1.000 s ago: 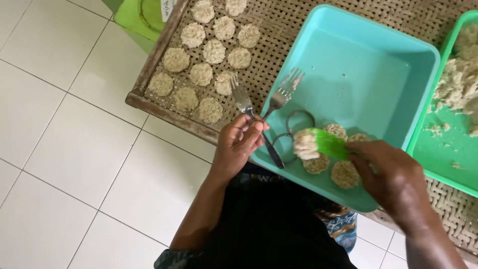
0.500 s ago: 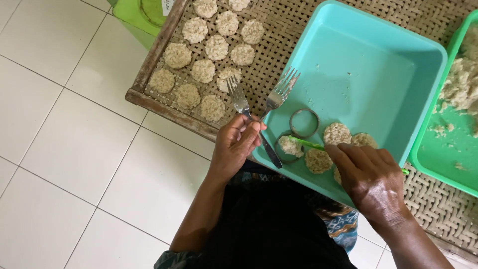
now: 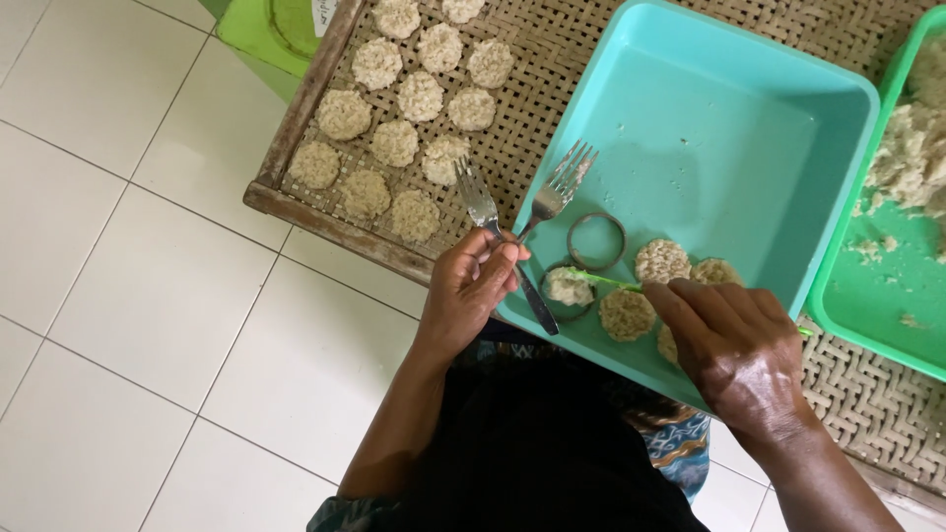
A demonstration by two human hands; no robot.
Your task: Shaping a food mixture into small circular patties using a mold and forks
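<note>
My left hand (image 3: 471, 292) grips two metal forks (image 3: 522, 212) by their handles at the near-left rim of a turquoise plastic tray (image 3: 729, 118). My right hand (image 3: 734, 345) holds a thin green utensil (image 3: 603, 281) whose tip presses pale dough (image 3: 569, 287) into a round ring mould in the tray. A second, empty ring mould (image 3: 596, 240) lies just beyond it. Several flat round dough patties (image 3: 660, 261) lie in the tray next to my right hand.
A woven bamboo tray (image 3: 532, 108) with a wooden frame carries several more round patties (image 3: 394, 143) at the upper left. A green tray (image 3: 877, 286) with a heap of dough stands at the right. White tiled floor lies to the left; a green container (image 3: 271, 25) sits at the top.
My right hand has moved left and lowered the green utensil, pressing the dough into the ring mould. My left hand and the forks have stayed in place.
</note>
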